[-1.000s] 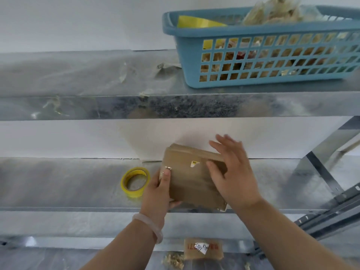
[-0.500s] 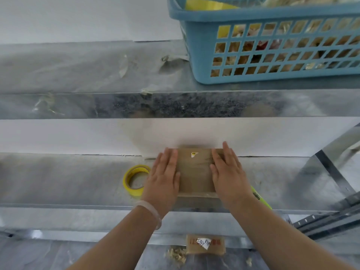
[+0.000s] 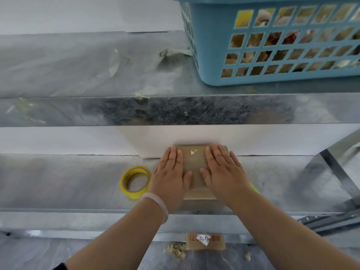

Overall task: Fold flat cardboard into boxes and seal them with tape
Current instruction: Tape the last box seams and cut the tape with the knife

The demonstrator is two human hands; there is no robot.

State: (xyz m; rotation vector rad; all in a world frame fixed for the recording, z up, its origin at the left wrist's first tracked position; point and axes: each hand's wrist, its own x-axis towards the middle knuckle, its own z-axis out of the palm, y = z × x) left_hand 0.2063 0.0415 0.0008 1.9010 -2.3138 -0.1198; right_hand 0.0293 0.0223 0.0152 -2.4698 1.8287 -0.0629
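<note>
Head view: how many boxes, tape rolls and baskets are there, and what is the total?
Boxes: 2, upper box and lower box
Tape roll: 1
Basket: 1
Total: 4

**Background stuff on this rack**

There's a light-blue plastic lattice basket (image 3: 211, 45) sitting on the upper galvanized metal shelf (image 3: 78, 75), stuffed with tan and yellow bits (can't make out what). Some crumpled clear film scraps (image 3: 114, 62) lie to its left. A grey diagonal metal brace (image 3: 335, 172) runs down at the right. Down below, a small brown packet with a handwritten white label (image 3: 205, 241) sits just beside a little pile of pale shavings (image 3: 175, 250).
</note>
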